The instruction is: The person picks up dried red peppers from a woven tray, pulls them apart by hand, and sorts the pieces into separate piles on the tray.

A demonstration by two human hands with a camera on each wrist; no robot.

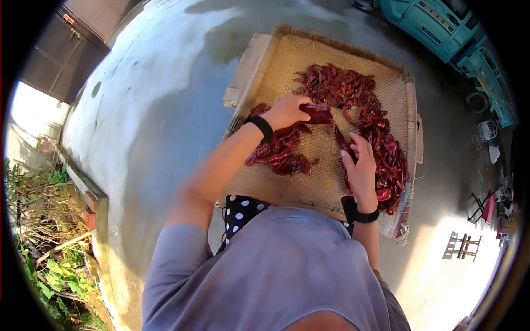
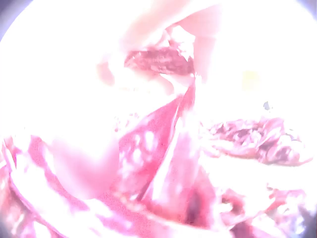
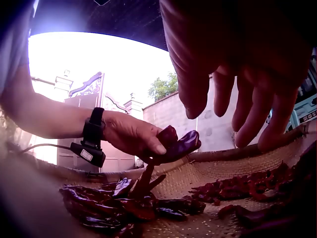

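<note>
My left hand (image 1: 287, 113) grips a few dried red chili peppers (image 1: 319, 115) above a woven tray (image 1: 298, 190). In the right wrist view their glossy dark ends (image 3: 184, 146) stick out past the thumb. The overexposed left wrist view shows a chili (image 2: 158, 144) close up. My right hand (image 1: 361, 168) hovers near the tray's right side, its fingers (image 3: 247, 106) loosely bent downward with nothing between them. A long dark chili (image 1: 340, 138) appears beside its thumb in the head view. Under my left hand lies a pile of whole chilies (image 1: 284, 151).
Another chili heap (image 1: 389, 154) runs along the tray's right side, joining smaller, shrivelled pieces (image 1: 337, 83) at the back. A raised rim (image 1: 342, 43) surrounds the tray, and a wooden board (image 1: 245, 69) juts out at left. A turquoise truck (image 1: 436, 27) stands beyond.
</note>
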